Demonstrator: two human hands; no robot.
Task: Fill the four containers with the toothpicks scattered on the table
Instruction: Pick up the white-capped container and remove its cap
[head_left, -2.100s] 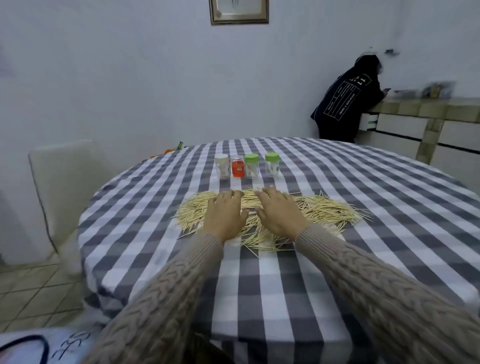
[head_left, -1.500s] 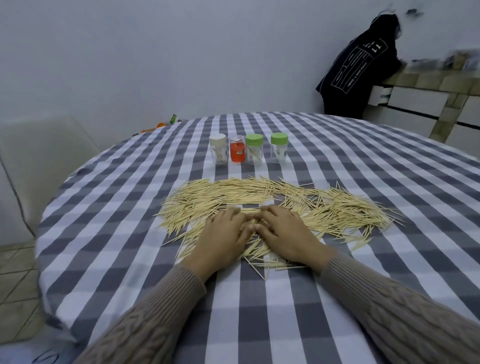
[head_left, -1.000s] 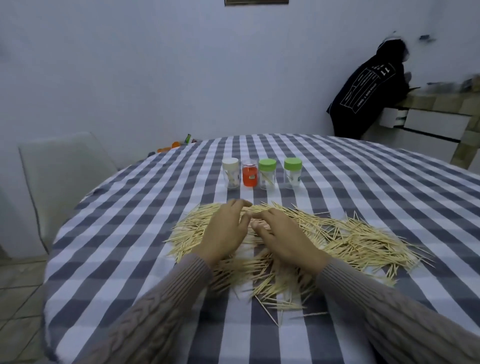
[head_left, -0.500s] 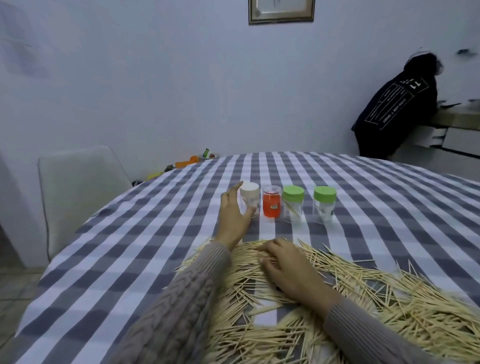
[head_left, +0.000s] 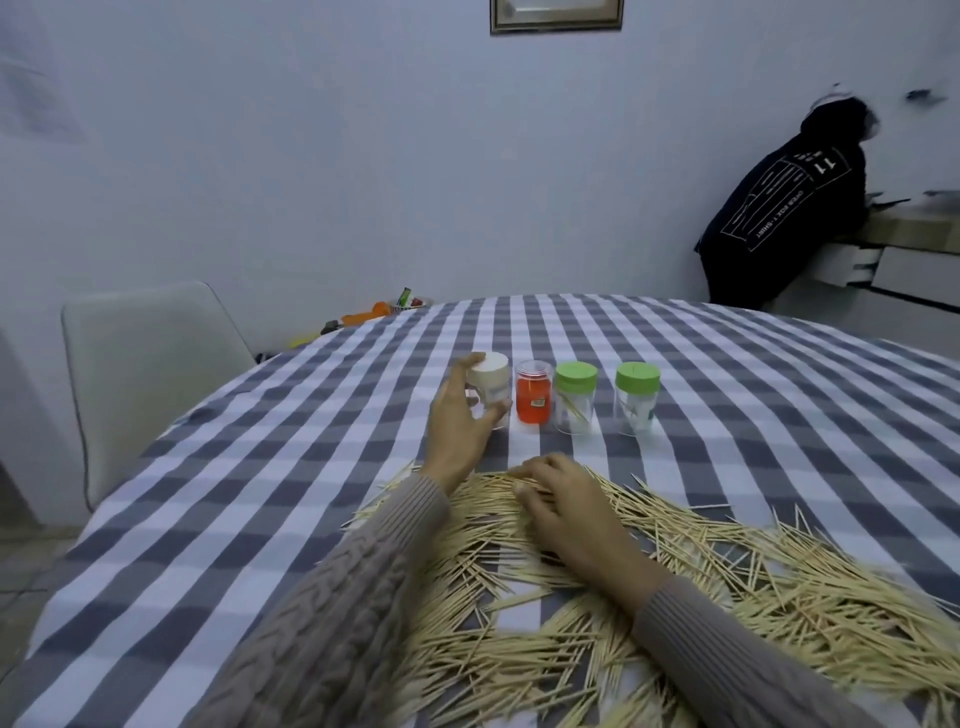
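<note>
Ahead: four jars (head_left: 563, 396) are standing close together, blocking you.
Sides: bare tablecloth (head_left: 270, 467) is lying open for you.

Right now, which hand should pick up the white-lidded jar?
Probably the left hand: its fingers already curl around the white-lidded jar. The right hand rests on the toothpicks, nearer the person.

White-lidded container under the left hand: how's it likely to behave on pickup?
The white-lidded container looks small, clear-walled and nearly empty, so probably light. Taller than wide, it may tip if nudged. The left hand wraps its side; smooth plastic could slip.
</note>
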